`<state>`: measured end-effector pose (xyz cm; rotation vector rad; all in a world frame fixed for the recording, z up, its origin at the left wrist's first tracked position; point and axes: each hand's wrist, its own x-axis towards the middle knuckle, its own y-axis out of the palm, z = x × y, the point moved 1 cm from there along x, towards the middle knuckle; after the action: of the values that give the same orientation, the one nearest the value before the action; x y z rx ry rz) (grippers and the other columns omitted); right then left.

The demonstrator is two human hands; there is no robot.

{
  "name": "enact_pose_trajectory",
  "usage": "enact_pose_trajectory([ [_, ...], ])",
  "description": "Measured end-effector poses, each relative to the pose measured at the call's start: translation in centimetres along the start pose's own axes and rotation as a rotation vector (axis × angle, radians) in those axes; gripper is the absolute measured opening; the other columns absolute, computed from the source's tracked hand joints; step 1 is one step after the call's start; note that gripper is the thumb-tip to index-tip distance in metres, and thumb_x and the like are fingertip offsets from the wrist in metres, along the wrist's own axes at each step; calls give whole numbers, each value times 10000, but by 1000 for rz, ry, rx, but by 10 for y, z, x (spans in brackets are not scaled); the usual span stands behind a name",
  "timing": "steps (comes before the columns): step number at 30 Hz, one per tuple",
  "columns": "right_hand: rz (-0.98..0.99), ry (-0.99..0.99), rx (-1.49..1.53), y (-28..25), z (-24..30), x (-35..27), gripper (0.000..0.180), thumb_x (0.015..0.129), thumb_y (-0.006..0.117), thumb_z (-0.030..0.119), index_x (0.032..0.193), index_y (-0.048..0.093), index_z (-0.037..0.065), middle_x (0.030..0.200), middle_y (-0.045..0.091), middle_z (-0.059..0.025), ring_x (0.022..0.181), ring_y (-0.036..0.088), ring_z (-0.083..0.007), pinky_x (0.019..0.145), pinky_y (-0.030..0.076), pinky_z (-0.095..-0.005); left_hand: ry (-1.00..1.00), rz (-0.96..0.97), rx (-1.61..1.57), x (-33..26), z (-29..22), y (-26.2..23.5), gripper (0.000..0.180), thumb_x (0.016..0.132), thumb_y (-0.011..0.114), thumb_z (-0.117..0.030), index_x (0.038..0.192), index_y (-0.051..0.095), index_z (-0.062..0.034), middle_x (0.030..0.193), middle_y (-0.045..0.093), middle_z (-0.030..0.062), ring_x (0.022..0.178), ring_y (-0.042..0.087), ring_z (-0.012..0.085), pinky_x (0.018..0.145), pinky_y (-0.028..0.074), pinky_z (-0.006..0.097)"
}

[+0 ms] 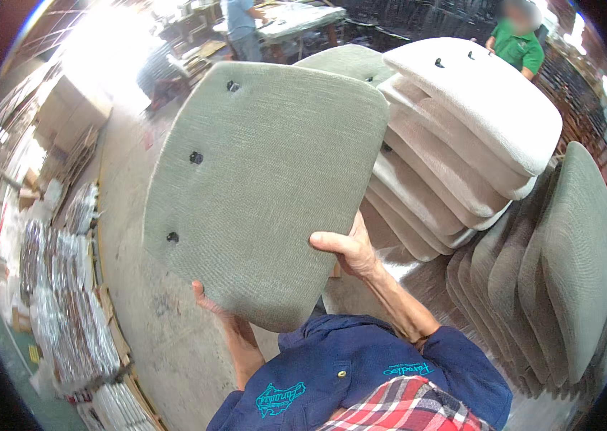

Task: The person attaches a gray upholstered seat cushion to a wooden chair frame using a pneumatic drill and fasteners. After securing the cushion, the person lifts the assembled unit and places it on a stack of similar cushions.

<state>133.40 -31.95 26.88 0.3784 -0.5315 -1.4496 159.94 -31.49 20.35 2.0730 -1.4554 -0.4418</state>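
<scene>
A grey-green upholstered chair pad [267, 179] is held up tilted in front of me, with several small black fittings along its left side. My right hand [352, 250] grips its right edge, thumb lying on the fabric and the other fingers hidden behind. At the lower left edge, my left hand [211, 298] holds the same pad from beneath; most of its fingers are out of sight. Just beyond to the right rises a stack of pale upholstered pads [483, 108]. Another grey-green pad [343, 59] shows partly behind the held one.
Several grey-green pads [580, 258] stand on edge at the right. Plastic-wrapped bundles [73, 330] lie along the left, beside the concrete floor [127, 266]. Farther off, a person in green [519, 50] and another in blue [242, 29] stand, the latter near a table [296, 23].
</scene>
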Motion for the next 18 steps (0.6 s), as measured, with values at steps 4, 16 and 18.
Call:
enact_pose_trajectory([
  [4,-98,-60,-102,-17,-3,70,1135,640,878,296,1459,175,-57,1352,382,-266,1313,395,-386,1088,331,-549,-134,-96,153,63,28,37,1001,767,602,-650,1447,312,25,1378,376,255,1298,348,427,939,358,627],
  [16,-255,-160,-541,-61,63,181,1048,731,847,357,1509,246,-7,1326,519,-233,1141,580,-279,935,521,-400,-128,281,79,290,60,240,959,760,664,-589,1407,374,57,1380,377,262,1329,346,440,995,359,610],
  [18,-367,-39,-491,-90,31,142,951,769,827,306,1495,293,1,1337,518,-214,1124,586,-252,912,528,-387,-268,409,-108,309,78,276,898,773,703,-526,1396,396,43,1378,398,234,1326,376,389,1024,379,558],
])
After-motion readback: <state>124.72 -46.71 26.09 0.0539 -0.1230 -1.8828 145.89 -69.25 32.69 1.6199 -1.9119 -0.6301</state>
